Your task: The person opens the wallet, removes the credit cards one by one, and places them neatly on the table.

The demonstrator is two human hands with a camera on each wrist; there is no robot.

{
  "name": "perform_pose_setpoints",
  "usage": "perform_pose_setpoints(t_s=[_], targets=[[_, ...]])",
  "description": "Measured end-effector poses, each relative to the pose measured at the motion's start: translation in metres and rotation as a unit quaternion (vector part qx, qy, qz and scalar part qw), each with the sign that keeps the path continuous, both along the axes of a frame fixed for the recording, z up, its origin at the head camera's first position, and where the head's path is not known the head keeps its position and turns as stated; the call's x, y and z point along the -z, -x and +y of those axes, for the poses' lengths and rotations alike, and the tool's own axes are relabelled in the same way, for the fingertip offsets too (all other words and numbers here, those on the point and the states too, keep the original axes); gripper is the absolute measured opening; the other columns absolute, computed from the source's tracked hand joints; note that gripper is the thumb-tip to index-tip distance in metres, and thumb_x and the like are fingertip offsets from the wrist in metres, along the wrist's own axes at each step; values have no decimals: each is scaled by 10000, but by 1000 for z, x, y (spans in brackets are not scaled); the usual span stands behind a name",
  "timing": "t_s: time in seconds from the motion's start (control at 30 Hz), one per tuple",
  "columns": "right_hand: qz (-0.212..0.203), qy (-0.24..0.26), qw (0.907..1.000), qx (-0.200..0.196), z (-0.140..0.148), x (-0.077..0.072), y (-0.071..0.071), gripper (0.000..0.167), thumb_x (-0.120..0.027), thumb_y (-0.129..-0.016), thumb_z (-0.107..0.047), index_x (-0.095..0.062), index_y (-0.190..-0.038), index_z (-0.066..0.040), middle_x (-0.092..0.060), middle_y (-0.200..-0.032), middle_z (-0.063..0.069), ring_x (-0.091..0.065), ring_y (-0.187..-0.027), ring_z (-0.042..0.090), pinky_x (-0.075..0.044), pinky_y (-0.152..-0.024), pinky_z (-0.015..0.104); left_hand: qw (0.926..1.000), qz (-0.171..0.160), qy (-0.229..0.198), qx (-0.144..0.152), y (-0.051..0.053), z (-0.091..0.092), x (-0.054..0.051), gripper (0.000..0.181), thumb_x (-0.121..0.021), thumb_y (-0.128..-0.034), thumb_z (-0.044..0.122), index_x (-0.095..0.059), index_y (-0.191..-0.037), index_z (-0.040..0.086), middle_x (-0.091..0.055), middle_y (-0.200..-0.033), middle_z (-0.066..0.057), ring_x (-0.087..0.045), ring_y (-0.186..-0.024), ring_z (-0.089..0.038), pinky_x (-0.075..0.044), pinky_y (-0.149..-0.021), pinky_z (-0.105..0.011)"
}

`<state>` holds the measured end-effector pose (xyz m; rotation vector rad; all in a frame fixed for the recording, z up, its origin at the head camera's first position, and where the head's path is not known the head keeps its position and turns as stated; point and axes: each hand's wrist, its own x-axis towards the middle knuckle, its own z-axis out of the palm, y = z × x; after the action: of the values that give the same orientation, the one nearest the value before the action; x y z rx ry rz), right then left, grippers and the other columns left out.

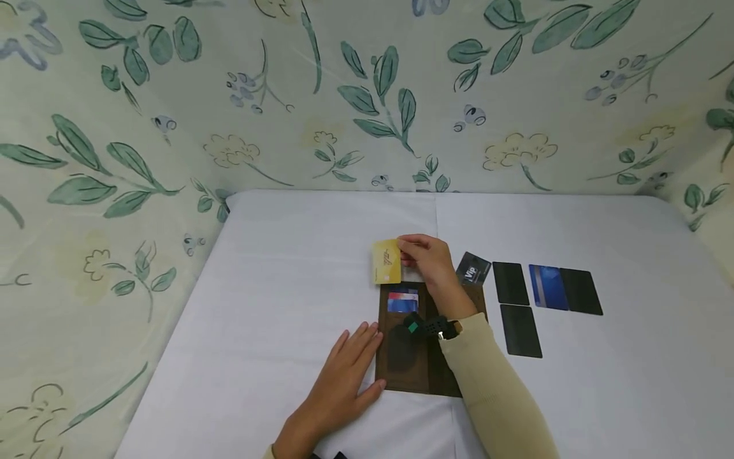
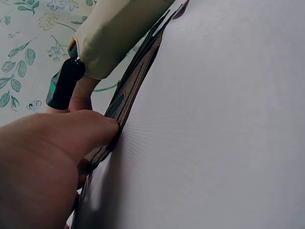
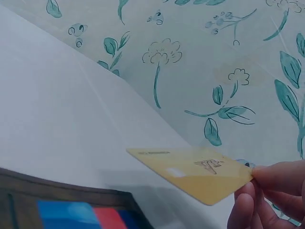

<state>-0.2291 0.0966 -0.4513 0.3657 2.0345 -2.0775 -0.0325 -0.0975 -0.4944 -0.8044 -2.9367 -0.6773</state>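
A yellow card (image 1: 386, 262) is pinched by its right edge between the thumb and fingers of my right hand (image 1: 431, 264), just beyond the far edge of a brown wallet (image 1: 401, 379). In the right wrist view the yellow card (image 3: 200, 171) is tilted and held off the table. The wallet lies unfolded, with a blue, white and red card (image 1: 403, 301) showing in its left side. My left hand (image 1: 344, 376) rests with straight fingers on the wallet's left edge; its thumb touches the wallet (image 2: 131, 93) in the left wrist view. The right forearm hides much of the wallet's right half.
Right of the wallet lie a dark VIP card (image 1: 473, 268), two black cards, the nearer one (image 1: 520, 331) below the other (image 1: 510, 284), a blue card (image 1: 548, 287) and another black card (image 1: 582, 291). A white cloth covers the table (image 1: 275, 274). Floral fabric (image 1: 321, 115) stands behind.
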Motion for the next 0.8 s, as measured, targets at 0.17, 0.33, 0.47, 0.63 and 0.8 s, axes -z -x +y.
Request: perform_pose_setpoints(t_s=[0.17, 0.33, 0.47, 0.63, 0.8], targets=[[19, -213, 9991, 368, 16, -3, 15, 261, -679, -909, -202, -699, -1128, -60, -660, -1066, 92, -625, -779, 139, -549, -678, 213, 9998, 196, -72, 7, -1, 0, -1, 726, -594, -910, 430, -334, -1501, 99, -209, -1598, -22, -179, -1464, -213, -174, -1149, -518], [-148, -458, 9976, 488, 25, 1, 23, 252, -665, -921, -211, -701, -1134, -81, -650, -1110, 86, -620, -788, 143, -542, -683, 217, 9996, 244, -120, 47, -1, 1, -1, 717, -599, -908, 418, -350, -1492, 84, -233, -1590, -35, -194, -1460, -219, -183, -1147, -522], [-173, -702, 9968, 338, 26, 3, 23, 259, -662, -923, -227, -699, -1133, -81, -643, -1114, 91, -610, -804, 161, -542, -693, 224, 9998, 141, -130, 8, -1, 1, -2, 718, -601, -907, 423, -353, -1492, 88, -223, -1594, -24, -177, -1464, -206, -169, -1155, -516], [19, -1240, 9922, 141, 28, 4, 19, 266, -653, -929, -236, -692, -1125, -61, -636, -1083, 106, -615, -846, 201, -548, -694, 209, 9999, 99, -131, -7, -1, 2, -2, 712, -592, -914, 429, -352, -1493, 92, -221, -1595, -20, -169, -1466, -199, -165, -1159, -507], [144, -1751, 9844, -49, 31, 4, 16, 259, -638, -936, -224, -687, -1114, -42, -644, -1058, 132, -661, -826, 209, -556, -689, 211, 9999, 101, -98, -10, -1, 1, -3, 713, -591, -912, 434, -354, -1492, 93, -225, -1594, -22, -171, -1465, -198, -170, -1159, -504]])
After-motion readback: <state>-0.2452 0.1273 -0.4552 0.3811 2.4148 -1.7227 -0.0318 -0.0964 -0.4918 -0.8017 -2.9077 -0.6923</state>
